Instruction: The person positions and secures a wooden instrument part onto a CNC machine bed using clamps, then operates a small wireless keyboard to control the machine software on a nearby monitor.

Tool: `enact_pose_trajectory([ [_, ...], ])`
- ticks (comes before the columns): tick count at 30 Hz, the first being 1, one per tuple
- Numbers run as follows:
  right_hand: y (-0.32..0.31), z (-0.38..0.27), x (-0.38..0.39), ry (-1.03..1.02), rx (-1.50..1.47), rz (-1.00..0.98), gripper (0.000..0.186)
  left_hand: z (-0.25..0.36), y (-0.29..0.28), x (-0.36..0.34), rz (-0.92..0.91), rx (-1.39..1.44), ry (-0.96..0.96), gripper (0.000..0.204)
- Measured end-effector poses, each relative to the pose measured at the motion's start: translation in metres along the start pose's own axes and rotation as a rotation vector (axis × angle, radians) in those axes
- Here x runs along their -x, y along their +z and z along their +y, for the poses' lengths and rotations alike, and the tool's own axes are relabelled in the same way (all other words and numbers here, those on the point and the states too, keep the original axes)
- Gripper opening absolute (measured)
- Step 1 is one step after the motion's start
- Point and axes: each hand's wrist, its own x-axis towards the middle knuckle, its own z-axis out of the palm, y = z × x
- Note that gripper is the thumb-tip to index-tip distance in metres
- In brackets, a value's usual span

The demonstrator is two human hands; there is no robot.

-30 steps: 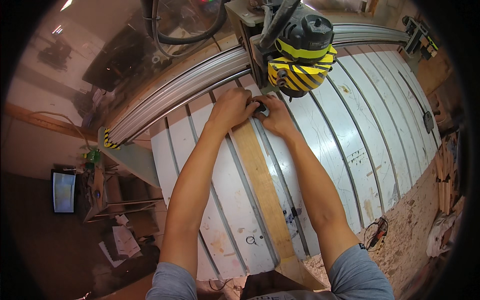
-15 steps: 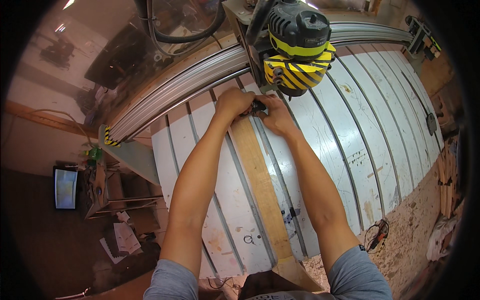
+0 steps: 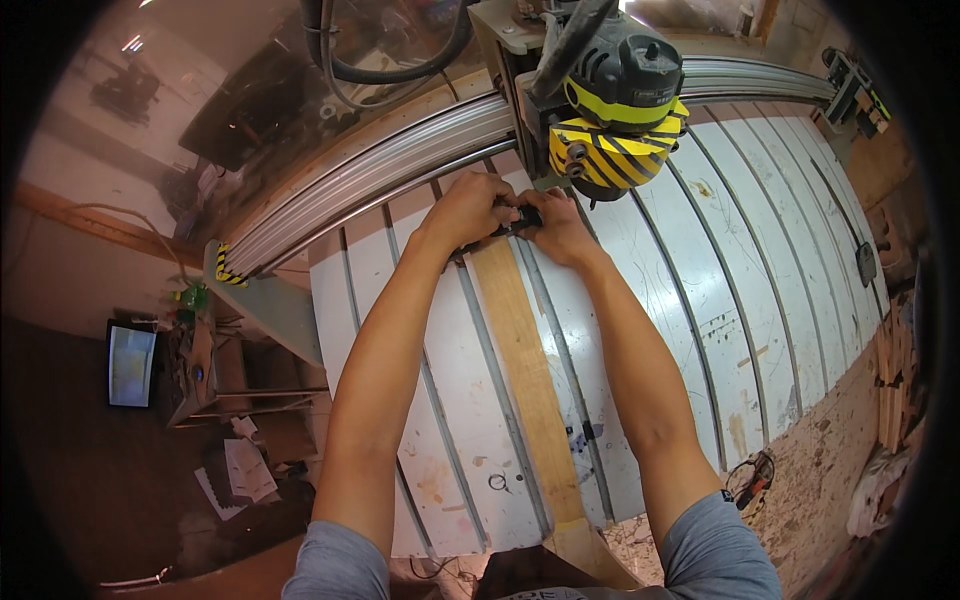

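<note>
1. Grasping, with bare left grip, small black part, shape partly hidden.
2. Positioned at far end of long, flat, tan wooden board, on white slotted worktop.
3. Grasping same part from right with bare right grip.
4. Mounted just beyond: black machine head with yellow-and-black striped cover.
</note>
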Motion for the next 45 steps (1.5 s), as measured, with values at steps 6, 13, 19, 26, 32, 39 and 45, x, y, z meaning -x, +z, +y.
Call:
enact_pose_trajectory([
  [6, -0.011, -0.011, -0.007, 0.06, 0.05, -0.173, 0.042, -0.008, 0.002, 0.002, 0.07, -0.143, 0.138, 0.015],
  [13, -0.008, 0.0, -0.015, 0.03, -0.004, -0.185, 0.046, -0.01, 0.005, 0.004, 0.079, -0.017, 0.11, 0.019],
  [19, -0.017, -0.005, -0.012, -0.018, -0.098, -0.186, 0.045, -0.004, 0.0, 0.004, 0.012, -0.052, 0.113, 0.03],
  [26, -0.013, -0.002, -0.011, 0.017, -0.133, -0.173, 0.048, -0.012, 0.0, 0.004, -0.035, 0.003, 0.098, 0.036],
  [32, -0.009, -0.006, -0.002, -0.025, -0.154, -0.054, 0.048, -0.011, 0.0, 0.008, -0.048, -0.024, 0.125, 0.036],
  [39, -0.01, -0.007, -0.002, 0.003, -0.217, -0.017, 0.044, -0.012, 0.0, 0.007, 0.015, -0.04, 0.201, 0.029],
  [45, -0.011, -0.012, -0.001, 0.01, -0.189, 0.001, 0.044, -0.011, -0.005, 0.004, 0.063, -0.051, 0.246, 0.021],
])
